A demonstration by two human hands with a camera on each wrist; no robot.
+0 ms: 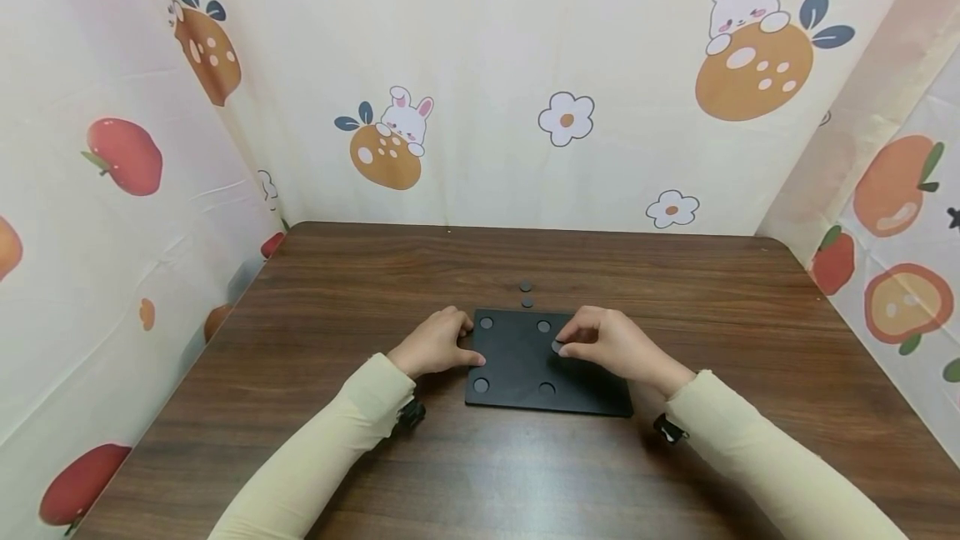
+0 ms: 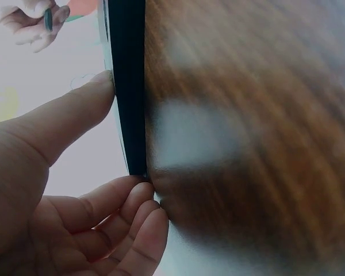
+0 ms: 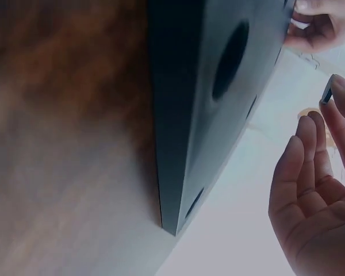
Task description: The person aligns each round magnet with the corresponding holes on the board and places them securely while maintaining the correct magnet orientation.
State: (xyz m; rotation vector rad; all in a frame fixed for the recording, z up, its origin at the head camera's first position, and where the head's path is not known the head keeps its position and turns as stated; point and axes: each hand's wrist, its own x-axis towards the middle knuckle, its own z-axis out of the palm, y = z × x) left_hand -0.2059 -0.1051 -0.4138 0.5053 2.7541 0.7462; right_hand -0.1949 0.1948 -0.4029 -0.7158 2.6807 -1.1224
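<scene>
A flat black rectangular board (image 1: 513, 361) with round recesses lies on the wooden table. My left hand (image 1: 437, 344) holds its left side, thumb on the edge and curled fingers at the far left corner; in the left wrist view the thumb (image 2: 75, 112) meets the board's face. Over the board, my right hand (image 1: 618, 344) pinches a small dark disc (image 1: 557, 347) between thumb and fingertip. The right wrist view shows this disc (image 3: 326, 92) edge-on, apart from the board. Grey round faces show in the two left recesses and the far middle one; the near middle recess (image 1: 547, 388) shows a dark crescent.
Two more small dark discs (image 1: 527, 294) lie in a line on the table, just beyond the board's far edge. The brown wood-grain table (image 1: 360, 273) ends against a printed curtain (image 1: 487, 107) at the back, with more curtain on both sides.
</scene>
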